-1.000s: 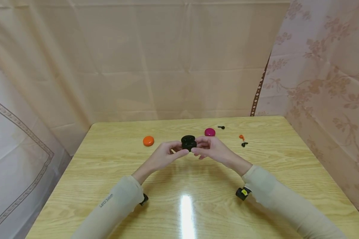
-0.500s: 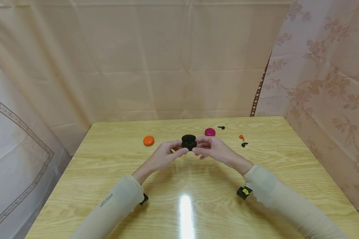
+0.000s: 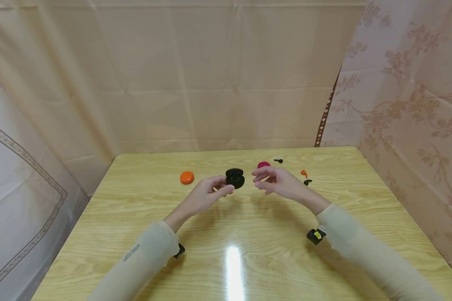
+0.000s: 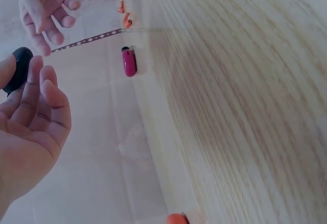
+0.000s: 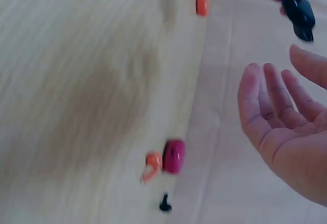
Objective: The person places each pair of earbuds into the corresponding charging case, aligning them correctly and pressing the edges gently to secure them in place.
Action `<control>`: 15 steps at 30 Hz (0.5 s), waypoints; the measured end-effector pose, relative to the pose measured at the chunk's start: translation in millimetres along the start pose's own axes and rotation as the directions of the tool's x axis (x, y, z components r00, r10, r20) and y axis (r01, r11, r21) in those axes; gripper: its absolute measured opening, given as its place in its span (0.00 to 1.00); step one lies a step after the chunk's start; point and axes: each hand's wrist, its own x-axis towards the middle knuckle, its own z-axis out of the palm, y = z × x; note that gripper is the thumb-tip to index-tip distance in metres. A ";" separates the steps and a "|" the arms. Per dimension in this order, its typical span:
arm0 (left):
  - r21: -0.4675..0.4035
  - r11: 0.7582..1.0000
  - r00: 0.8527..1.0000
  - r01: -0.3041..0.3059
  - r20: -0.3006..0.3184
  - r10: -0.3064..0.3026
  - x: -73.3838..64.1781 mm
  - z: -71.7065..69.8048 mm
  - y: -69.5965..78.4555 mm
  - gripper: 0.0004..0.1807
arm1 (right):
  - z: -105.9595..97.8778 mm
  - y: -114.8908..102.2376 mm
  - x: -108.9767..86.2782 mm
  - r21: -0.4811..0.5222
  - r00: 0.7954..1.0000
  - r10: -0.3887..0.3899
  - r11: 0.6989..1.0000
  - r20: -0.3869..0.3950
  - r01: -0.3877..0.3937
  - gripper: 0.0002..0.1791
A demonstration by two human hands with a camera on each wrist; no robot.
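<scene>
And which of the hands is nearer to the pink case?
Right. The right hand hovers above the table, partly covering the pink case in the head view but not touching it; the left hand is farther off to the left, holding the black case.

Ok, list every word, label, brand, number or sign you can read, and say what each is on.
"Lets S…": small dark lettering on the cream fabric left sleeve; the second word is blurred, possibly "Slim".
Small yellow patch on the black blocky device at the right wrist: too small to read.
Glossy black rounded case, round orange case, round magenta case: no readable text.
</scene>
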 end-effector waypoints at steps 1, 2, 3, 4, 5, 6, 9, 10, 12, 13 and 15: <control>0.000 1.000 1.000 -0.001 0.001 0.001 -0.2 0.0 -0.2 0.15 | -4.3 1.1 -0.4 -0.044 1.000 -0.011 0.999 -0.007 0.011 0.24; 0.002 1.000 1.000 0.000 0.001 0.000 -0.4 0.0 -0.4 0.15 | -9.1 2.8 -1.2 -0.091 1.000 -0.025 0.996 -0.010 0.024 0.23; 0.002 1.000 1.000 0.000 0.001 0.000 -0.6 0.0 -0.5 0.14 | -13.9 4.1 -2.2 -0.143 0.999 -0.037 0.989 -0.015 0.035 0.22; -0.001 1.000 1.000 0.002 0.000 -0.002 -0.9 -0.1 -0.3 0.14 | -18.9 5.3 -3.3 -0.192 0.999 -0.045 0.981 -0.018 0.041 0.21; -0.001 1.000 1.000 0.003 0.000 -0.003 -1.0 -0.3 -0.2 0.14 | -24.1 6.5 -4.7 -0.247 0.998 -0.058 0.968 -0.019 0.052 0.20; 0.003 1.000 1.000 0.004 -0.001 -0.004 -1.1 -0.5 0.0 0.13 | -29.3 7.8 -6.3 -0.294 0.997 -0.070 0.954 -0.017 0.061 0.20; -0.001 1.000 1.000 0.002 -0.002 -0.002 -1.0 -1.1 0.5 0.12 | -45.1 11.2 -12.0 -0.425 0.996 -0.088 0.902 -0.007 0.077 0.20; 0.000 1.000 1.000 0.000 -0.002 0.000 -1.0 -1.3 0.5 0.12 | -50.3 12.7 -14.0 -0.466 0.996 -0.093 0.881 -0.002 0.082 0.20; 0.002 1.000 1.000 -0.002 -0.001 0.002 -1.0 -1.6 0.6 0.12 | -60.0 15.5 -18.2 -0.547 0.995 -0.097 0.833 0.007 0.085 0.19; 0.002 1.000 1.000 -0.002 -0.001 0.002 -1.1 -1.8 0.6 0.12 | -64.5 17.4 -20.0 -0.589 0.995 -0.095 0.804 0.009 0.082 0.19; 0.004 1.000 1.000 -0.003 0.000 0.003 -1.2 -2.2 0.7 0.12 | -72.6 21.7 -23.4 -0.660 0.996 -0.086 0.748 0.014 0.074 0.18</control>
